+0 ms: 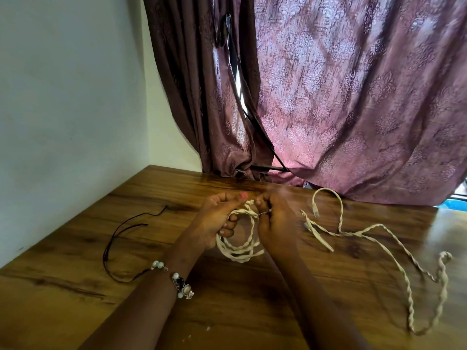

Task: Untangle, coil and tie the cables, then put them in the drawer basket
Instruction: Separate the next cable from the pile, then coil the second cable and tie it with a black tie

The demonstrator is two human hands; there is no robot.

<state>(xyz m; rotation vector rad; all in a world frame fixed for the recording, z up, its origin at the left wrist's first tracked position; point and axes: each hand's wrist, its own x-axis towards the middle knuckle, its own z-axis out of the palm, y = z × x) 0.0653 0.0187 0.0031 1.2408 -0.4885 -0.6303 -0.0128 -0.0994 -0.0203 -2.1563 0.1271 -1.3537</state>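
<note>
Standing beside the wooden table (75, 311), I see both hands meet just past its middle, wrapped round a small white coil (240, 245) of twisted cable. The left hand (222, 218) has its fingers curled through the loops from the nine o'clock side, holding the bundle together, and the right hand (271, 221) pinches the strands at the top of the coil, where a pale connector end (250, 202) pokes up between the thumbs. The loops hang toward six o'clock, resting near the tabletop. The next piece of work, I judge, lies off at three to four o'clock: a second white cable (394, 246) sprawls loose there, its long run trailing from its plug (315, 211) near the curtain (353, 97) away to the far right edge, so the right hand is plainly the nearer one to it. At nine o'clock from the hands a thin dark cord (118, 238) lies on the wood, nearer the left hand. No drawer basket shows from here.
</note>
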